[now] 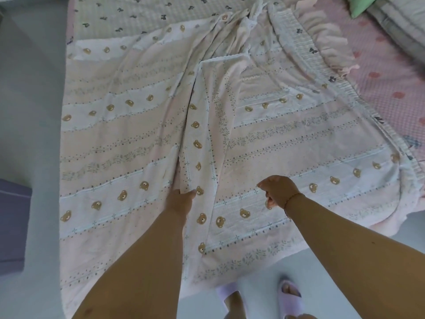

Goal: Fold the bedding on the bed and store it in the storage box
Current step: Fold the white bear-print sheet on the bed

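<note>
Creases could set if our left hand (181, 201) pinching the blanket (128, 143) ridge tugs sideways while our right hand (279, 192), curled empty, idles.

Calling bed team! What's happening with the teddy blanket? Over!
Left hand pinching the raised fold. Right hand curled, hovering. Teddy blanket spread out, unfolded. Nothing blocking.

Bed covered with spread-out bedding

The bed (391, 72) is wearing a pink dotted sheet, and a pale bear-print blanket (119, 143) is lying spread across it, bunching into a long ridge down the middle. A green pillow (358, 6) is sitting at the far right corner.
</note>
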Tool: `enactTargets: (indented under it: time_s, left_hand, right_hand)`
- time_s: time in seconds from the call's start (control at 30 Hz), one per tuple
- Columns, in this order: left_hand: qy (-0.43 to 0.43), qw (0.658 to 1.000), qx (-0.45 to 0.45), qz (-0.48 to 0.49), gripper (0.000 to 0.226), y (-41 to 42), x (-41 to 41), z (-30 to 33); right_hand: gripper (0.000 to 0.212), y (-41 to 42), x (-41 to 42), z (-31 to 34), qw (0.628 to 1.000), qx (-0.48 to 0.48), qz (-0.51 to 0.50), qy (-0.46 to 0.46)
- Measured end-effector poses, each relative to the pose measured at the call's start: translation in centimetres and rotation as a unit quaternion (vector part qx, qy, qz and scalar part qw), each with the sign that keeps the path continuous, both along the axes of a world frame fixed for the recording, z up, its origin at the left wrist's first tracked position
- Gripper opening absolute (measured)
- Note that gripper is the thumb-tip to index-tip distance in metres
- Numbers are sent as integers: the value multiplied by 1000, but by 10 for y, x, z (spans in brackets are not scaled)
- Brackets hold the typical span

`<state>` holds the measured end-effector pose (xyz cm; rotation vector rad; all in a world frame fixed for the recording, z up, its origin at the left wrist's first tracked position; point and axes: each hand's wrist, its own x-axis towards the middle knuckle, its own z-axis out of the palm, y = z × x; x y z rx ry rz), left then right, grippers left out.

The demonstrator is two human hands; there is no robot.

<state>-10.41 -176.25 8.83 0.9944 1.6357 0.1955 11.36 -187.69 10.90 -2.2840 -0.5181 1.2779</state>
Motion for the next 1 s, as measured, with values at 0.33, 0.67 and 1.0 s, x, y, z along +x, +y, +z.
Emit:
enactTargets:
  time_s: [0.33,0.67,1.0]
  left_hand:
    - [-93,995,0,34,41,-8,28,16]
    - [-122,980,-88,-133,46,-82,69,26]
    - [-163,967,-156,-114,30,-107,73,20]
  right_hand:
    - [11,29,13,7,995,43,-8,89]
    - [30,54,6,36,940,196,279,-11]
    - [77,37,17,37,840,-12,538,-74]
